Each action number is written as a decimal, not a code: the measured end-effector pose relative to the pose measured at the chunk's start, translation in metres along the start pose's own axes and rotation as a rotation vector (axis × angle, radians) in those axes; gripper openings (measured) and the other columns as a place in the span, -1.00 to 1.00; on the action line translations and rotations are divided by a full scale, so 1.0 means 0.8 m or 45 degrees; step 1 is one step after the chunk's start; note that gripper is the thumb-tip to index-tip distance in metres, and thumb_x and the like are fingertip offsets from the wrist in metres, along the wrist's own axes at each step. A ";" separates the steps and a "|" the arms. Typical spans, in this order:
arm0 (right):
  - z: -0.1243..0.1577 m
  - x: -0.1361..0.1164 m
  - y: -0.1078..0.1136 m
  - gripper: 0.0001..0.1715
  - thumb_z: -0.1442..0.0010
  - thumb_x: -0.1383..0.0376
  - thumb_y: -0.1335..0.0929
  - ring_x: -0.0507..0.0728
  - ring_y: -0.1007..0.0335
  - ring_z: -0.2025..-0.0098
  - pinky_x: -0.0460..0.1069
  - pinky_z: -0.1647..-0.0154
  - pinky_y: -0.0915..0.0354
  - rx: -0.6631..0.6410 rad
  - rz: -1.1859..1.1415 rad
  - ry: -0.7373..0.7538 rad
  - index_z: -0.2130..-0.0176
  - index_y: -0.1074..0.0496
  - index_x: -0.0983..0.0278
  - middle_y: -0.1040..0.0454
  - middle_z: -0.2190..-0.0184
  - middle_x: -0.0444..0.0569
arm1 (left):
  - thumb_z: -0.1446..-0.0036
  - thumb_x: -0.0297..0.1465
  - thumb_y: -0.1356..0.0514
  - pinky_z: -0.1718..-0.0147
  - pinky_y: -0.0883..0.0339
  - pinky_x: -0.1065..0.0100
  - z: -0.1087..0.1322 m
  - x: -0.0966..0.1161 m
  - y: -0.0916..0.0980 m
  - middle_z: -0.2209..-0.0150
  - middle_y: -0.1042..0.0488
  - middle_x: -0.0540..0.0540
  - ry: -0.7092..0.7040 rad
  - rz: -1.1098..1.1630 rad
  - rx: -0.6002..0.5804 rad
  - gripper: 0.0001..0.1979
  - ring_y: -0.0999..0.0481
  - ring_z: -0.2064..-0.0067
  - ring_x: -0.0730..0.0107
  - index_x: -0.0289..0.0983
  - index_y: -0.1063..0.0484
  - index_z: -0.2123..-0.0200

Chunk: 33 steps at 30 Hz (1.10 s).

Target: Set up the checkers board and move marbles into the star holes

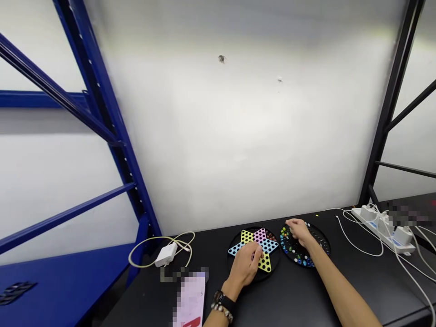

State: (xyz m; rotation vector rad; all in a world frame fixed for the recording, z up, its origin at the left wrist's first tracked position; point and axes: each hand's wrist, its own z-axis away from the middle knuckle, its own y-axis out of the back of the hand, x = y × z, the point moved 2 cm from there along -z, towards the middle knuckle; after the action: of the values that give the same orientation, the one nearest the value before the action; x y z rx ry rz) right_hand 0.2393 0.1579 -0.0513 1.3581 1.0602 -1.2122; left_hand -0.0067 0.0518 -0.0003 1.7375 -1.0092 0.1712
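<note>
My left grip (243, 268) is down on the star-shaped Chinese checkers board (269, 246), over its lower part. The fingers are curled toward the holes, and the hand hides whatever is under them, so I can't tell if it's closed on a marble or just resting there. The board is yellow, pink, blue and black-dotted, and sits on a round black base (235, 247) on the table (289, 295).

My right grip (299, 231) is just beside that, over the left part of a round black tray (323, 235), fingers curved down, half closed, right at the multicolored glass marbles (289, 245). Can't tell if any marble is held. The marbles sit in a ring around the tray edge, blue and green ones easiest to see. Board and tray are near each other, not touching as far as I can see.

Black watch (223, 299) and beaded bracelet (221, 312) on my left wrist. On the table to the left, a white charger (165, 254) with a looped cable (146, 247); nearer me, a blurred pink paper (190, 299). To the right, a white power strip (383, 229) with white cords (361, 238). Blue shelving (91, 91) stands at left, a black frame (391, 91) at right, white wall (238, 136) behind.
</note>
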 end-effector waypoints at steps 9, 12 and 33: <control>0.001 -0.016 -0.017 -0.72 -0.21 0.10 -0.35 0.18 -0.51 0.21 -0.04 0.29 -0.27 -0.108 1.186 0.105 0.28 -0.44 0.29 -0.53 0.19 0.15 | -0.39 -0.17 0.20 0.28 -0.23 0.34 0.001 0.003 0.002 0.43 -0.46 -0.07 -0.012 -0.009 -0.008 -0.47 -0.44 0.33 0.30 -0.21 -0.39 0.49; 0.000 -0.023 -0.020 -0.72 -0.29 0.17 -0.29 0.21 -0.53 0.16 -0.03 0.28 -0.29 -0.261 1.343 0.009 0.21 -0.46 0.32 -0.52 0.13 0.21 | -0.39 -0.18 0.20 0.27 -0.23 0.34 0.001 0.004 0.001 0.42 -0.47 -0.07 -0.006 0.003 -0.004 -0.46 -0.44 0.33 0.31 -0.21 -0.39 0.51; 0.003 -0.014 -0.002 -0.65 -0.25 0.03 -0.31 -0.13 0.13 0.70 -0.20 0.71 0.16 -0.424 -0.318 -0.069 0.36 -0.18 0.22 -0.16 0.59 -0.30 | -0.39 -0.21 0.20 0.28 -0.20 0.34 0.001 0.002 -0.002 0.45 -0.44 -0.05 -0.011 0.000 -0.027 -0.47 -0.42 0.36 0.34 -0.22 -0.36 0.52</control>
State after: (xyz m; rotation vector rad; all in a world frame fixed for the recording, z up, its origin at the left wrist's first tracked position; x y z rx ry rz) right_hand 0.2360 0.1555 -0.0402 0.9532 1.3549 -1.1790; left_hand -0.0047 0.0506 -0.0010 1.7202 -1.0138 0.1524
